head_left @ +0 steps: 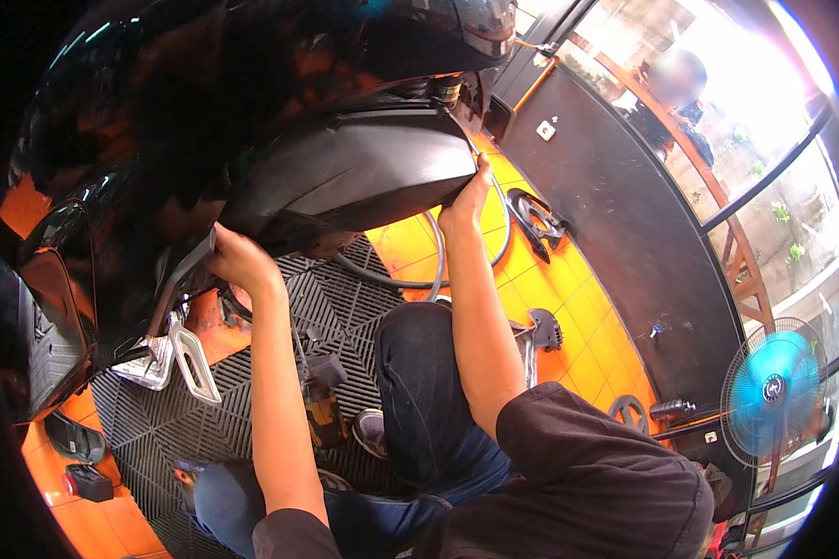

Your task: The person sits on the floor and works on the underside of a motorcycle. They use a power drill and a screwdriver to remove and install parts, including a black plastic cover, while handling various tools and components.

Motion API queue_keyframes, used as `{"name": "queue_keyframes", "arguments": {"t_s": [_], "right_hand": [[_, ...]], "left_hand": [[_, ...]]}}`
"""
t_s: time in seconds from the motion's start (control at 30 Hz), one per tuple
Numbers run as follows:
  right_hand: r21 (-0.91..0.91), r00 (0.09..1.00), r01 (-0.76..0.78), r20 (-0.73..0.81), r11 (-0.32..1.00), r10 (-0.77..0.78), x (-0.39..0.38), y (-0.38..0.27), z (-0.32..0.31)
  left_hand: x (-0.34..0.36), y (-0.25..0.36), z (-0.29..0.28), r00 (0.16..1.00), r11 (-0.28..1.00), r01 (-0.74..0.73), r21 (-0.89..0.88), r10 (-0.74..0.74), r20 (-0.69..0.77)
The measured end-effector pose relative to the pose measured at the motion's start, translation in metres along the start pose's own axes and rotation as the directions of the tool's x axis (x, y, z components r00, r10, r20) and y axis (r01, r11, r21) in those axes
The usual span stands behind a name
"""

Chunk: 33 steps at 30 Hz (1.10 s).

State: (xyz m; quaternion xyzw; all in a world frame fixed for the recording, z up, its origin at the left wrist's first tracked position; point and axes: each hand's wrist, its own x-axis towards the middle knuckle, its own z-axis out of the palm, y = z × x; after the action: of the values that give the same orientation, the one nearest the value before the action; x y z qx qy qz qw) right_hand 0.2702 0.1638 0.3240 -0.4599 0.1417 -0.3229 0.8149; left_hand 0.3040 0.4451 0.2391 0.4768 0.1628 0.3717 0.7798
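Note:
A large glossy black scooter (130,130) fills the upper left, with a matte black elongated cover (354,172) along its lower side. My right hand (466,196) grips the cover's right end, fingers curled round its edge. At its other end, my left hand (242,261) is closed on a dark edge of the scooter's lower bodywork, fingertips partly hidden. Below that hand hangs a silver footrest bracket (199,363). A cordless power tool (323,419) stands on the mat between my left forearm and my bent knee.
A grey hose (438,270) loops over orange tiles beside the grooved mat (149,429). A black plastic part (541,224) lies by the dark wall (615,214). A blue fan (774,382) stands right. Another person (680,107) sits beyond the glass. Red-and-black items (89,480) lie left.

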Motion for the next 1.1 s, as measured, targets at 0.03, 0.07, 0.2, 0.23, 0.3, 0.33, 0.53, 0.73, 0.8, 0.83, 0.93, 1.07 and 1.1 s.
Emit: {"name": "queue_keyframes", "arguments": {"t_s": [0.03,0.07,0.2,0.23,0.3,0.33,0.53,0.73,0.8,0.83,0.93,1.07,1.1], "right_hand": [[0.014,1.0,0.023,-0.001,1.0,-0.023,0.001,0.004,-0.001],[0.041,0.999,0.045,0.005,0.998,-0.045,0.001,0.007,-0.002],[0.125,0.997,0.08,0.009,0.989,-0.082,0.004,0.012,-0.001],[0.143,0.997,0.074,-0.004,0.987,-0.074,0.004,0.011,0.0],[0.11,0.998,0.064,-0.025,0.992,-0.062,0.004,0.01,0.002],[0.099,0.998,0.06,-0.034,0.993,-0.057,0.003,0.009,0.003],[0.129,0.999,0.053,0.004,0.99,-0.054,0.009,0.007,0.005],[0.114,0.993,0.097,0.057,0.989,-0.104,0.016,0.009,0.001],[0.096,0.992,0.112,0.045,0.989,-0.116,0.015,0.009,0.001],[0.091,0.991,0.12,0.041,0.989,-0.125,0.015,0.008,0.001],[0.089,0.995,0.1,0.008,0.991,-0.101,0.012,0.007,0.003],[0.091,0.993,0.115,0.019,0.989,-0.117,0.008,0.005,0.006],[0.089,0.993,0.12,0.005,0.989,-0.121,0.007,0.005,0.006]], "left_hand": [[0.0,0.0,-0.001,1.0,1.0,0.026,0.017,-0.026,-0.002],[0.001,0.0,-0.002,1.0,0.999,0.031,0.02,-0.031,0.002],[0.001,0.002,-0.002,0.999,1.0,-0.028,-0.009,0.028,0.025],[0.001,0.003,-0.002,0.998,0.999,-0.053,-0.005,0.053,0.026],[0.001,0.003,-0.001,0.996,0.997,-0.08,-0.01,0.08,0.032],[0.001,0.003,-0.001,0.996,0.996,-0.083,-0.02,0.084,0.034],[0.001,0.002,-0.006,0.994,0.992,-0.109,0.06,0.108,0.023],[0.006,0.002,-0.011,0.977,0.953,-0.197,0.23,0.17,0.133],[0.012,0.0,-0.012,0.962,0.929,-0.246,0.278,0.2,0.184],[0.015,-0.001,-0.012,0.953,0.913,-0.284,0.291,0.235,0.193],[0.022,-0.004,-0.012,0.948,0.886,-0.304,0.349,0.243,0.208],[0.02,-0.008,-0.012,0.979,0.979,-0.17,0.111,0.154,0.137],[0.018,-0.008,-0.011,0.987,0.986,-0.123,0.113,0.109,0.121]]}}
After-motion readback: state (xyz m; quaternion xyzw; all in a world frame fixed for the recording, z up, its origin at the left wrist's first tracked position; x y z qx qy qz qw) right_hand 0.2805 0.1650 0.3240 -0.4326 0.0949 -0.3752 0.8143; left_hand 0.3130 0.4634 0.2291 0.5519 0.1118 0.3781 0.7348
